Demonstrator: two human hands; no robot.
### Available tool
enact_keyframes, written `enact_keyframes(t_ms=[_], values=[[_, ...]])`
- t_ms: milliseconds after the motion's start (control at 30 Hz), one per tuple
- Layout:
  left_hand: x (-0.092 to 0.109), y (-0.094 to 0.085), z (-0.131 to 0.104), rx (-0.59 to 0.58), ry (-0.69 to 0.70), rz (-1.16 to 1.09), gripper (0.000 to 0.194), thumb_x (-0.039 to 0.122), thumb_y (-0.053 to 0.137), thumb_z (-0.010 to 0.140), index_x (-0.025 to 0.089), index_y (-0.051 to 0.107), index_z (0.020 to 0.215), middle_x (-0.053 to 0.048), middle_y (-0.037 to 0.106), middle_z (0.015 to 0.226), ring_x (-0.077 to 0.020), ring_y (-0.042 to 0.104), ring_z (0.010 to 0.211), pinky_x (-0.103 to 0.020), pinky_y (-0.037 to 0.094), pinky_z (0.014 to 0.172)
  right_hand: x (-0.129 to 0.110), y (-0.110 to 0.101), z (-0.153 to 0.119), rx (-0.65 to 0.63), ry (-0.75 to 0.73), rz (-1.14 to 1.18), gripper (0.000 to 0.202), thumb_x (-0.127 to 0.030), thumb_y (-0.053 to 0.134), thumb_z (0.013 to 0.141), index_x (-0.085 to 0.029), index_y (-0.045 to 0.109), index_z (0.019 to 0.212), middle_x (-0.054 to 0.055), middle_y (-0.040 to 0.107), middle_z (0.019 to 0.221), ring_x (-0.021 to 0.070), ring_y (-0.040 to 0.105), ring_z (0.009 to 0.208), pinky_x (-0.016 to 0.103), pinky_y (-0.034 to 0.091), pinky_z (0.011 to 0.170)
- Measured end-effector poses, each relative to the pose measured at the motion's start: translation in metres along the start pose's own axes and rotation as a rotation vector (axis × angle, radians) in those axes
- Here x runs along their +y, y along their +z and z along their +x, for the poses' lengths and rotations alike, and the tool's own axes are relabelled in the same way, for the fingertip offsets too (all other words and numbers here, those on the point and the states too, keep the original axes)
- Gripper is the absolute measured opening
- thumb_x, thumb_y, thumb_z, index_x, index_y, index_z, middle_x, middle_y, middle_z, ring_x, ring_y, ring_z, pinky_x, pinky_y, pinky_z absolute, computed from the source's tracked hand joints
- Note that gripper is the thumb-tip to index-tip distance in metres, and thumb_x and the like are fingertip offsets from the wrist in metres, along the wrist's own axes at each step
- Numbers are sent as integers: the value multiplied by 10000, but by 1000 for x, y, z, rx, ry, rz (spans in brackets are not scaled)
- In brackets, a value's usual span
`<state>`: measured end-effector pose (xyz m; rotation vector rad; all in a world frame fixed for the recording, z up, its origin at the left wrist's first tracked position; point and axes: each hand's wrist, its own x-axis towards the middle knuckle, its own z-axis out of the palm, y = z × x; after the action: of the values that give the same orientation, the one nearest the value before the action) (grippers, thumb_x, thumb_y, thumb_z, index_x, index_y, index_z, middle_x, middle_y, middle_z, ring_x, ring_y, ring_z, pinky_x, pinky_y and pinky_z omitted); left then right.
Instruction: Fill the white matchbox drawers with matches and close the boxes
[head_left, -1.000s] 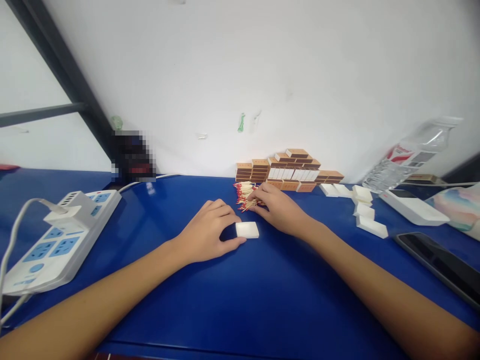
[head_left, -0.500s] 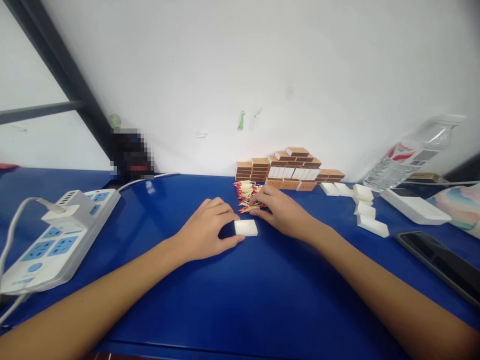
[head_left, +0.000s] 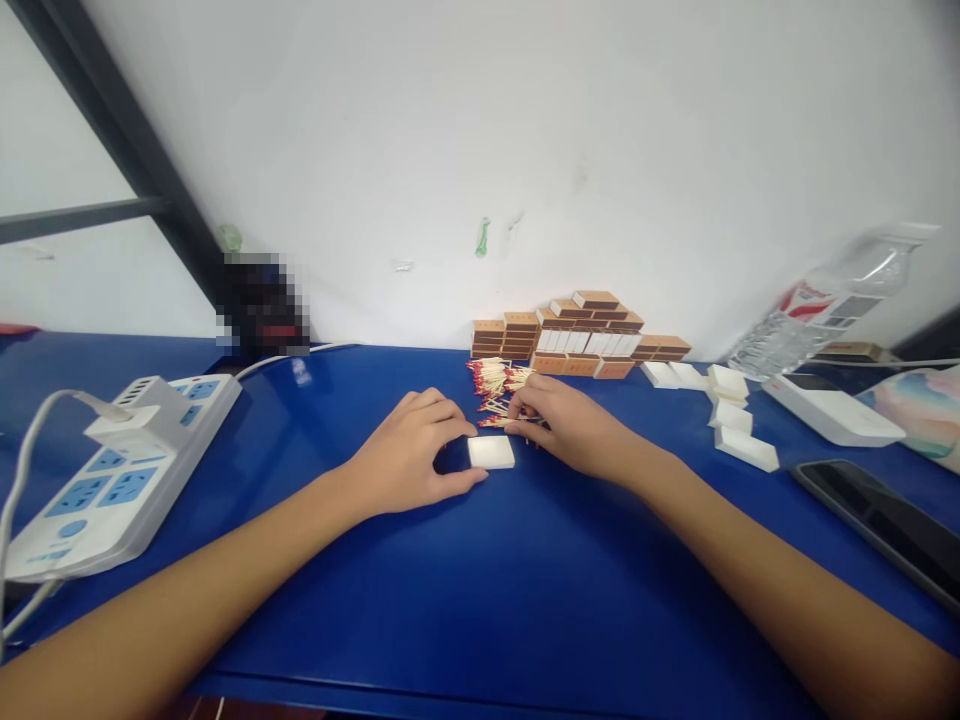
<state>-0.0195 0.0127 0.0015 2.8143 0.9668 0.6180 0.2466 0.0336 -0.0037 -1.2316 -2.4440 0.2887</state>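
On the blue table lies a small white tray (head_left: 491,452), its inside facing up. My left hand (head_left: 420,452) grips it between thumb and index finger at its left side. Just behind the tray is a loose pile of red-tipped matches (head_left: 491,378). My right hand (head_left: 566,422) is at the near right edge of this pile, thumb and index finger pinched on matches (head_left: 501,422). How many matches it holds cannot be made out. Stacked matchboxes (head_left: 574,340) stand behind the pile against the wall.
Several white trays (head_left: 746,448) lie right of the matchboxes. Farther right are a phone (head_left: 881,520), a white device (head_left: 836,412), a leaning plastic bottle (head_left: 817,305) and a patterned pack (head_left: 919,410). A white power strip (head_left: 127,490) with cables lies at the left.
My right hand has shifted slightly right and down, and its fingers now pinch matches at the pile's near edge. My left hand stays on the white tray.
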Motion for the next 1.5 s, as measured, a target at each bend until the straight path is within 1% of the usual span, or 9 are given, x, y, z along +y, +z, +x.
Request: enact_keyframes(t_ms=[300,433,567,733,933,1033,1167,1300,1500], values=[[1,1,-1,3,11,-9,354,502,740,925,235,740,1157,-55,726,1095,-257,600,1051,-427,433,917,-4,-1,-2,-24,21,-30,162,-278,576,1036,-201,610,898,85,631,975,214,596,898,322,457,768],[-1,0,-1,6,3,-9,346,501,749,917,228,742,1129,-48,723,1088,-250,595,1048,-420,429,913,-3,-9,-6,-21,63,-28,192,-306,548,1053,-202,609,904,85,620,986,215,592,891,322,455,767],[-1,0,-1,-5,-10,-22,319,495,750,916,229,749,1092,-46,721,1065,-253,593,1050,-419,432,911,-4,-18,-14,13,42,-44,199,-303,518,1063,-206,589,904,89,617,1008,213,591,889,336,465,792],[1,1,-1,-6,-11,-30,308,485,746,921,235,750,1102,-48,722,1066,-252,595,1032,-427,436,922,-20,-19,-20,50,-1,-42,163,-312,543,1057,-220,594,932,87,632,1002,218,613,885,333,482,758],[4,1,-1,13,-1,-20,301,483,730,932,219,748,1075,-59,723,1061,-254,600,1017,-423,440,906,-42,-5,-22,-35,-27,-110,72,-217,594,1023,-217,612,953,81,655,993,219,634,868,342,488,728],[4,2,-1,11,11,-21,297,487,715,943,211,744,1048,-61,722,1042,-252,602,1005,-418,441,893,-48,-2,-23,-59,-20,-82,71,-228,602,1028,-213,614,960,75,663,1010,203,635,846,332,482,703],[5,2,-1,15,29,-31,299,478,711,950,198,735,1052,-57,723,1039,-243,602,1001,-416,444,903,-47,-3,-25,-101,-16,-22,115,-259,575,1052,-212,634,965,71,658,1039,198,642,879,331,488,739],[5,1,-1,4,20,-32,300,478,718,946,203,741,1064,-53,726,1017,-240,603,983,-413,450,894,-40,-12,-26,-105,-23,-4,100,-274,578,1042,-226,665,1033,76,667,1088,205,644,907,336,484,760],[3,2,-1,8,10,-43,309,487,719,943,229,755,1108,-53,732,993,-243,609,968,-418,450,889,-35,-24,-26,-134,37,22,120,-200,569,986,-229,660,912,46,721,911,190,634,782,315,440,668]])
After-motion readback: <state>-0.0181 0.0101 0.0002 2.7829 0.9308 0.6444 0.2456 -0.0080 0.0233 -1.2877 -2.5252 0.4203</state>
